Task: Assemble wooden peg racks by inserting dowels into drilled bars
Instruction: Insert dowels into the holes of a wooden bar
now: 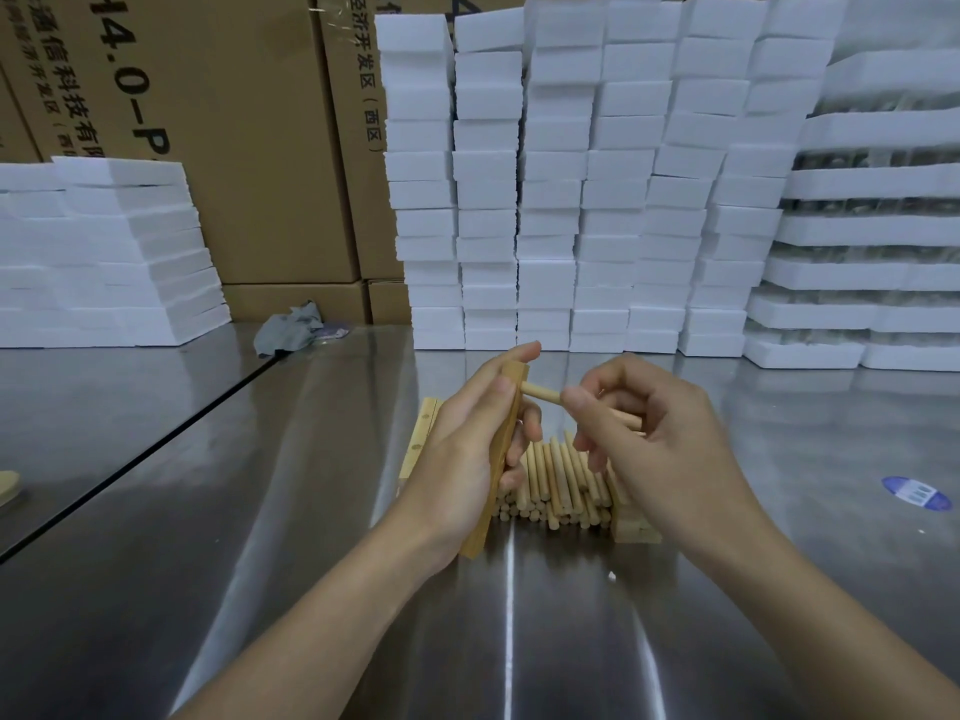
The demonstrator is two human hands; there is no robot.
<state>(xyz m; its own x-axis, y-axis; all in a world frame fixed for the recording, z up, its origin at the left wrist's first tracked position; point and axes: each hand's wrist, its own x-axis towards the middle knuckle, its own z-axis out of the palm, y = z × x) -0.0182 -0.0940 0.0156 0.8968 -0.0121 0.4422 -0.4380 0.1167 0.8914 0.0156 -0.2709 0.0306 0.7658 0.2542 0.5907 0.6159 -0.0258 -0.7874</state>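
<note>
Head camera view, looking down at a shiny stainless-steel tabletop (260, 511). The left hand (457, 459) is wrapped around a flat pale wooden bar (506, 439), thumb on the near face and fingers curled behind, holding it almost upright above the middle of the tabletop. The right hand (660, 433) pinches a short round light-wood dowel (540, 393) between thumb and fingertips; the dowel's far end meets the bar near its top. Under the hands lies a pile of loose wooden dowels (556, 485), with a stack of drilled wooden bars (421, 439) just left of it. Stacks of white foam blocks (597, 174) and brown cardboard boxes (234, 148) line the far edge.
</note>
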